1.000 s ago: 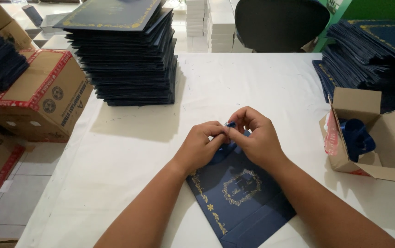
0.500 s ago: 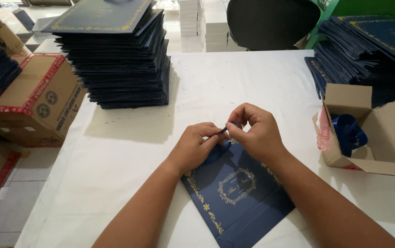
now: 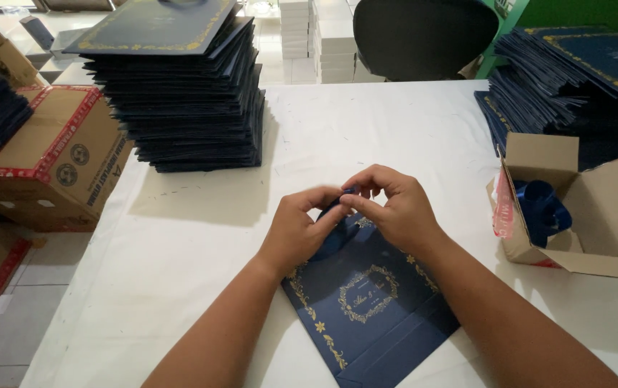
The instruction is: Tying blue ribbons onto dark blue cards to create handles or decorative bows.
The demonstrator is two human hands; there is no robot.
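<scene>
A flat navy paper bag point(image 3: 366, 305) with gold ornament lies on the white table point(image 3: 201, 251) in front of me. My left hand point(image 3: 298, 230) and my right hand point(image 3: 391, 208) meet over its top edge. Both pinch a dark blue ribbon point(image 3: 332, 233) between fingertips; the ribbon loops down from the fingers onto the bag's upper edge. The bag's top corners are hidden under my hands.
A tall stack of navy bags point(image 3: 179, 86) stands at the back left, another pile point(image 3: 575, 79) at the back right. An open cardboard box point(image 3: 582, 208) with blue ribbon inside sits at the right. Taped cartons point(image 3: 50, 154) stand left of the table. A dark chair point(image 3: 424, 36) is behind.
My hands have drawn closer together and the ribbon between them now forms a loop hanging over the bag's top edge. The view has shifted slightly.
</scene>
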